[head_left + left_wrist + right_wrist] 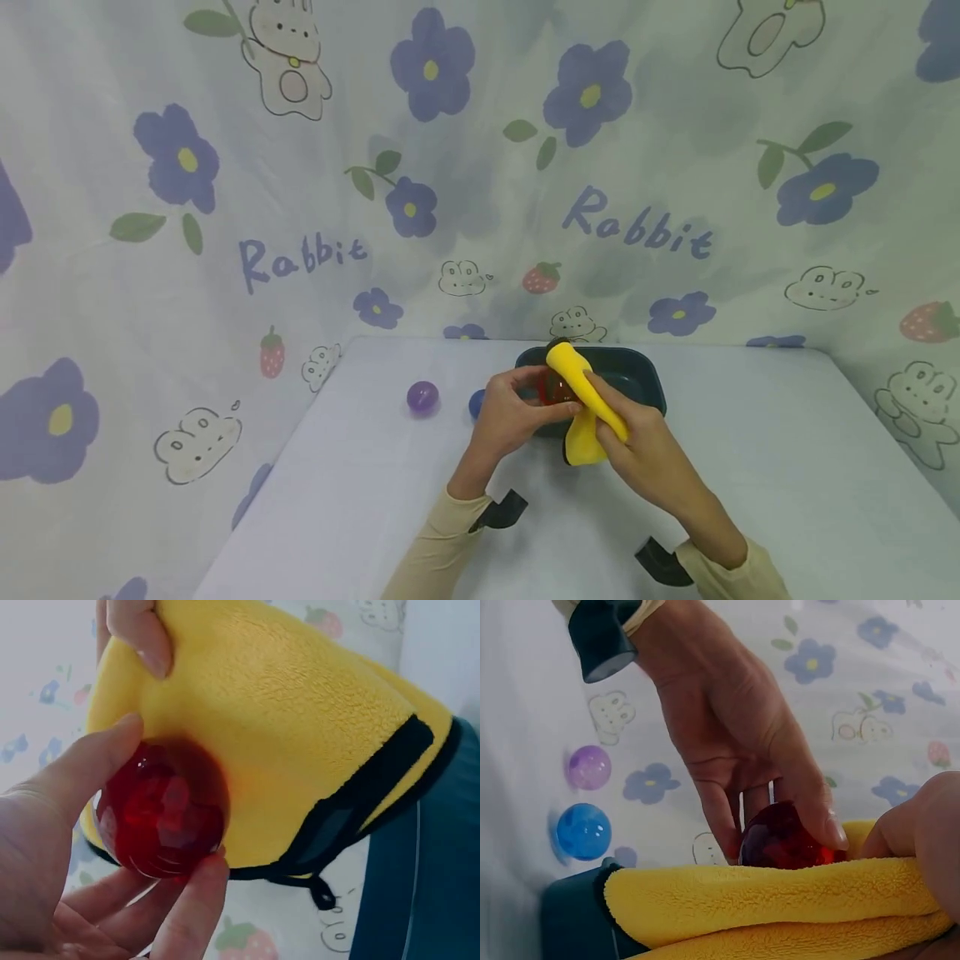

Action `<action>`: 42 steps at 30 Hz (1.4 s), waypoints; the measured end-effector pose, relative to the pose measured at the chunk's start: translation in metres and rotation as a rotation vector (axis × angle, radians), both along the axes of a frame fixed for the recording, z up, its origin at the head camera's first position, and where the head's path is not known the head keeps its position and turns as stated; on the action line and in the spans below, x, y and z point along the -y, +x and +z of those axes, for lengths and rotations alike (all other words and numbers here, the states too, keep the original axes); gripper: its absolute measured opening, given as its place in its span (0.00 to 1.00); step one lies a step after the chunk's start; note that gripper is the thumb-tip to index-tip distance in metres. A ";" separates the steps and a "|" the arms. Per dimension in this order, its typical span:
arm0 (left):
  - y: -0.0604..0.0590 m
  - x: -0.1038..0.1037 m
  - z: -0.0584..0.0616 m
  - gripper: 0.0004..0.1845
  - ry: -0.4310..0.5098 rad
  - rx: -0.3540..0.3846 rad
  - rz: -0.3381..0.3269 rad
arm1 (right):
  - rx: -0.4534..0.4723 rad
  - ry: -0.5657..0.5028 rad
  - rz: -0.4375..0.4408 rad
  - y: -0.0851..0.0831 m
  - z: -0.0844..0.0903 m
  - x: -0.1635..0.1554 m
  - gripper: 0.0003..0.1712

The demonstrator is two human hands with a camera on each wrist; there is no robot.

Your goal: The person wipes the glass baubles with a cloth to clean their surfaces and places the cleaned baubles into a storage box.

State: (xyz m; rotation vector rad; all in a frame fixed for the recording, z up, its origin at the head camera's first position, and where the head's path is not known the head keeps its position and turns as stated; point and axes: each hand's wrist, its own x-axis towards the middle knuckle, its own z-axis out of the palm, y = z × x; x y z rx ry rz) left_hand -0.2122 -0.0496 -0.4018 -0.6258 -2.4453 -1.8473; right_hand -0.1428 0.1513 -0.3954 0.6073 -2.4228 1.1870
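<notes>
Floral sheeting printed with rabbits, strawberries and the word "Rabbit" hangs behind and beside a pale bench [750, 467]. On the bench, toward its far edge, sits a dark teal tub [630, 371]. Just over the tub's near rim the left hand [513, 412] holds a red faceted ball [161, 810], thumb on one side and fingertips curled round the other, so the grip is closed on the ball. The right hand [645, 446] clutches a yellow fleece cloth [581, 400] with black edging, its fingers folded round the fabric, and presses it against the ball; in the left wrist view the cloth wraps over the ball's far side and touches it. One end of the cloth sticks up above the tub's back rim, and the other end seems to hang down over the front wall toward the bench, though the hands hide part of it. Left of the tub, a purple ball [422, 397] lies on the bench, with a blue ball [476, 404] between it and the left hand, partly hidden behind that hand
</notes>
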 end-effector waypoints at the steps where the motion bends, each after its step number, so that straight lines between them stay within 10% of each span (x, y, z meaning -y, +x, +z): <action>1: 0.000 0.000 0.000 0.30 -0.007 -0.008 -0.006 | -0.011 0.003 0.000 0.000 0.000 0.000 0.36; 12: 0.004 -0.002 -0.003 0.22 -0.057 -0.093 -0.079 | -0.132 0.089 0.008 -0.008 -0.004 -0.005 0.37; 24: 0.011 -0.008 -0.002 0.29 -0.038 -0.148 -0.085 | 0.144 -0.080 0.081 -0.017 -0.009 -0.017 0.33; 42: 0.006 -0.011 -0.007 0.27 0.091 -0.179 -0.020 | 0.239 -0.181 0.074 -0.018 -0.011 -0.014 0.33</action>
